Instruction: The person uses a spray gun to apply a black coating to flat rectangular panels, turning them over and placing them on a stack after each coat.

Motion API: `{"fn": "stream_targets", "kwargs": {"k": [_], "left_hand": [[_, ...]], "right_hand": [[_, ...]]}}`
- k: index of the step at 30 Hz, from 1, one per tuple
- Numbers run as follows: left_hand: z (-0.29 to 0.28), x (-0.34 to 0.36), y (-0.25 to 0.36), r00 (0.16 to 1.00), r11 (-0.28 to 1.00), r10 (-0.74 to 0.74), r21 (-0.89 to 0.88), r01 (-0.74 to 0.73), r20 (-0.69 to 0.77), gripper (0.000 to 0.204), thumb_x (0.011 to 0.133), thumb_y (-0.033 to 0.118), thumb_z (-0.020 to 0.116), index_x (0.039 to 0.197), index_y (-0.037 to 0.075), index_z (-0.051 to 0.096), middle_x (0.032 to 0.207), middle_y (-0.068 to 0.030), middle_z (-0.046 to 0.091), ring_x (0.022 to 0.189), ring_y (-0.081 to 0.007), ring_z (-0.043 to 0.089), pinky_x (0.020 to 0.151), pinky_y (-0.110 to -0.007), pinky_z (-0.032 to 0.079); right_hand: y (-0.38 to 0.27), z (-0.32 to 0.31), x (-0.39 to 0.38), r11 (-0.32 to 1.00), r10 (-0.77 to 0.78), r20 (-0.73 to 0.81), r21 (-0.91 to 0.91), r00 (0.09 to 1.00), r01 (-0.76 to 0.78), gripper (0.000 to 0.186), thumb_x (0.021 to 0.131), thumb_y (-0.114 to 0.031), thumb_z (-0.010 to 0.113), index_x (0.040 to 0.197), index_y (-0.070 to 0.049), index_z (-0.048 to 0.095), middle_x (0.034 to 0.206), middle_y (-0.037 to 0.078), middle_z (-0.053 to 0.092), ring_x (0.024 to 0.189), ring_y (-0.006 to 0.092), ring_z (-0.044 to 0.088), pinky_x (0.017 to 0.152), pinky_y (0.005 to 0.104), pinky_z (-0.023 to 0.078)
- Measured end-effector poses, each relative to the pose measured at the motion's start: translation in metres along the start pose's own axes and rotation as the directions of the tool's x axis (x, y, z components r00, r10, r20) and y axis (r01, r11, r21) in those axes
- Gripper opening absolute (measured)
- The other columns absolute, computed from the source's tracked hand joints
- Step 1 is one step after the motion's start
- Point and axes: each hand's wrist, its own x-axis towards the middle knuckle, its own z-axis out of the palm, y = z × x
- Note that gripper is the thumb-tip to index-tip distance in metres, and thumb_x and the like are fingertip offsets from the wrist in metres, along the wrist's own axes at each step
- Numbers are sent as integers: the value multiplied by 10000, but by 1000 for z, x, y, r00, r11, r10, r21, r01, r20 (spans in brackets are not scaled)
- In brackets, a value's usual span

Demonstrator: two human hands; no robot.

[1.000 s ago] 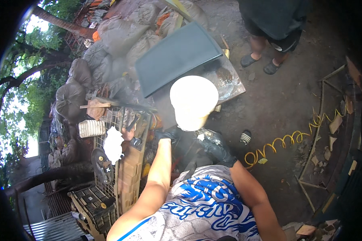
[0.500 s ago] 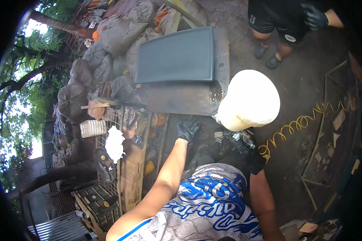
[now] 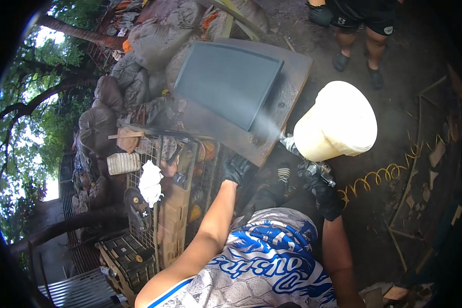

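My right hand point(image 3: 326, 192), in a black glove, is closed around a metal spray gun point(image 3: 318, 172) with a large white bucket-shaped cup point(image 3: 333, 123) above it. Pale mist streams from the gun's nozzle point(image 3: 288, 142) toward the near right corner of a dark grey, framed rectangular panel point(image 3: 228, 84). That panel lies flat on a larger brown board point(image 3: 215, 118), which sits at a slant. My left hand point(image 3: 236, 169), also black-gloved, is closed at the board's near edge; its fingertips are partly hidden there.
A yellow coiled hose point(image 3: 377, 182) runs off to the right of the gun. Left of me stands a wire rack point(image 3: 146, 179) with a white cloth point(image 3: 150, 184) and wooden pieces. Stuffed sacks point(image 3: 151, 43) pile up behind. Another person point(image 3: 362, 25) stands at the far right.
The board and panel have turned clockwise, their right end swinging nearer. My spray gun has shifted slightly right, and mist now shows at its nozzle. The other person has changed stance.
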Motion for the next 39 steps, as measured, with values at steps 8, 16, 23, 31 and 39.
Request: {"fn": "stream_targets", "kwargs": {"k": [8,16,23,31,39], "left_hand": [[-37,-16,-7,998,996,-48,72,52,-51,745,966,615,329,1520,117,328,1543,-62,395,1380,-251,406,1098,-446,321],[-84,-9,-4,991,991,-10,-136,-9,-137,719,972,568,336,1517,99,324,1563,-85,363,1403,-293,374,1097,-488,314],[-79,-12,9,977,995,66,-56,-79,-202,688,981,561,314,1502,113,347,1578,-86,339,1407,-303,380,1081,-525,334],[-62,4,-3,985,953,-10,-299,-43,-173,699,929,623,341,1416,135,459,1475,-120,470,1345,-349,446,1082,-545,356],[3,-14,5,939,927,52,-332,-172,-340,817,849,683,419,1406,87,472,1449,-203,480,1311,-390,481,1087,-555,379]], "right_hand": [[-7,-20,20,996,52,-86,74,995,-46,248,979,-134,557,1178,-18,648,1155,78,653,992,183,623,853,323,508],[-23,-36,31,981,114,-150,174,982,-87,247,978,-137,559,1175,-19,650,1150,78,654,992,185,624,855,324,507],[-46,-25,21,943,125,-21,313,992,-113,246,978,-139,561,1172,-20,652,1146,79,655,992,186,624,856,324,506],[-81,17,5,854,43,221,497,974,-150,245,977,-142,563,1169,-20,654,1141,80,656,992,187,624,857,325,504],[-81,19,-1,821,87,248,530,965,-210,244,976,-144,565,1166,-21,655,1136,81,657,993,188,625,859,325,503]]}}
